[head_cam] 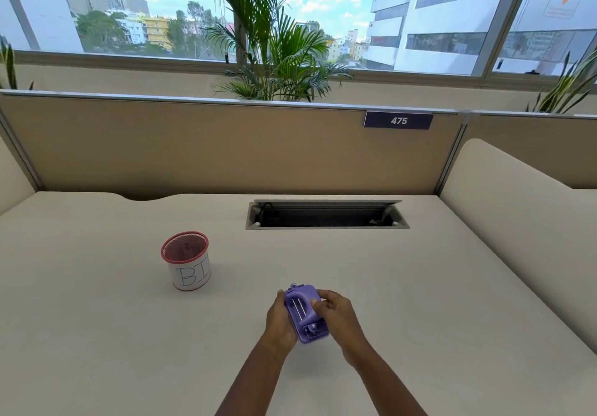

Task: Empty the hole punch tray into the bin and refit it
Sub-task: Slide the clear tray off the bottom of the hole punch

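Beige laminate forms the wide desk [371,286], which is backed by a tan fabric partition [226,147] carrying a dark blue plate marked 475 [398,120]. A green palm plant [274,44] is seen behind the partition against the window. A long open cable tray with a grey metal frame [327,214] is set into the desk near its far edge. A small cylindrical red mesh bin wrapped in white paper lettered "BI" [186,261] is stood upright on the desk, well apart from the hands and to their left. A small purple plastic hole punch with two silver rods [305,314] is held just above the near desk surface, tilted, between both hands. It is cradled from the left side by the left hand [279,318], whose fingers are curled round it. The right hand [336,312] is closed on its right edge, thumb on top
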